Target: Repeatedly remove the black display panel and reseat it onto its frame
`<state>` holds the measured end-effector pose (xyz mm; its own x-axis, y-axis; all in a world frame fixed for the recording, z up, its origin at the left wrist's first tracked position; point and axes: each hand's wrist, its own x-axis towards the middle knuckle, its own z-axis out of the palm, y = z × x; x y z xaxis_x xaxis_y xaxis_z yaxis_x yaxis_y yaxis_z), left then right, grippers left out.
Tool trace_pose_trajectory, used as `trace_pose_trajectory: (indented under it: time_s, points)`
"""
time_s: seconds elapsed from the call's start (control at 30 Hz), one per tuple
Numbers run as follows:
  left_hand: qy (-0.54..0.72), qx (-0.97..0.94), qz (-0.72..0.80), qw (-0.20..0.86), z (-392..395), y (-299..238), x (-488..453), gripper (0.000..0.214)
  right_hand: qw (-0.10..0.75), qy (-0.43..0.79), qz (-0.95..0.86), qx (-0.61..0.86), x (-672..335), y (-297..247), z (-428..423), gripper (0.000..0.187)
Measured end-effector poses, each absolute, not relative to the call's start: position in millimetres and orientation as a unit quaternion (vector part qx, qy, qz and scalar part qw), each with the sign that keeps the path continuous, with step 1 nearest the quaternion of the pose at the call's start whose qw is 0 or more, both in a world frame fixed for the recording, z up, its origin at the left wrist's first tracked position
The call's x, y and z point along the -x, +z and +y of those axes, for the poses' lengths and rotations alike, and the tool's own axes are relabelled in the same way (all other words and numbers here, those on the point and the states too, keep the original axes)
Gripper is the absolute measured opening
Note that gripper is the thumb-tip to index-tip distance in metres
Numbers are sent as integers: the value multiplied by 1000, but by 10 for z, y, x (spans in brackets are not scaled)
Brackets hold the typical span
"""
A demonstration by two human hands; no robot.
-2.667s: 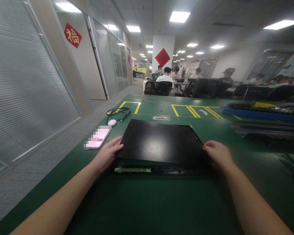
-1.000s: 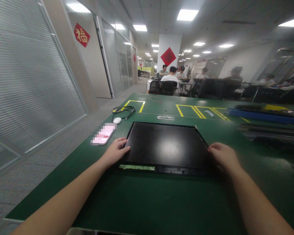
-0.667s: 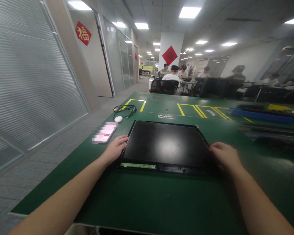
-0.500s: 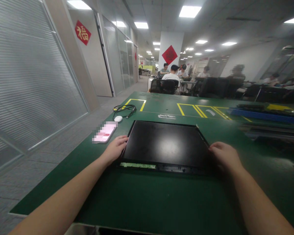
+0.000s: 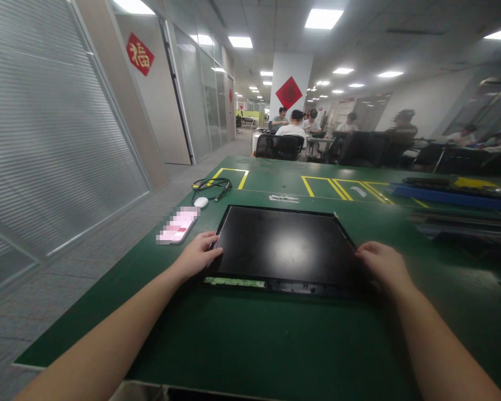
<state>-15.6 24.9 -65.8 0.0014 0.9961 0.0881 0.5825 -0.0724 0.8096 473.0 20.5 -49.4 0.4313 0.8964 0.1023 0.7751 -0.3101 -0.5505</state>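
the green table point(image 5: 254, 340) bore all the work. near its middle lay a shallow black frame point(image 5: 304, 288), and within its far and side rims sat the black screen point(image 5: 271, 239), flat and seemingly level, so the laying of screen in frame looked about done. the left hand point(image 5: 196, 257) gripped the left edge of the screen, thumb over its face and fingers along the outside. the right hand point(image 5: 383, 264) was curled with its fingertips at the right edge; whether it pinched anything could not be told. the phone point(image 5: 179, 225) rested just beyond the left hand. along the frame's near side a narrow green circuit board point(image 5: 234, 282) lay bare, and that strip seemed the part left undone.
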Motion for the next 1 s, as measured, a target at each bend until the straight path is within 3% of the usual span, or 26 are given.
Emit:
trace_pose_trajectory:
  time_s: [0.73, 1.0]
  points:
    - [350, -652, 605, 292, 205, -611, 103, 57, 263, 122, -521, 803, -4714, -499, 200, 18]
    - [231, -740, 588, 230, 88, -443, 105, 70, 252, 114, -525, 805, -4683, -451, 180, 19]
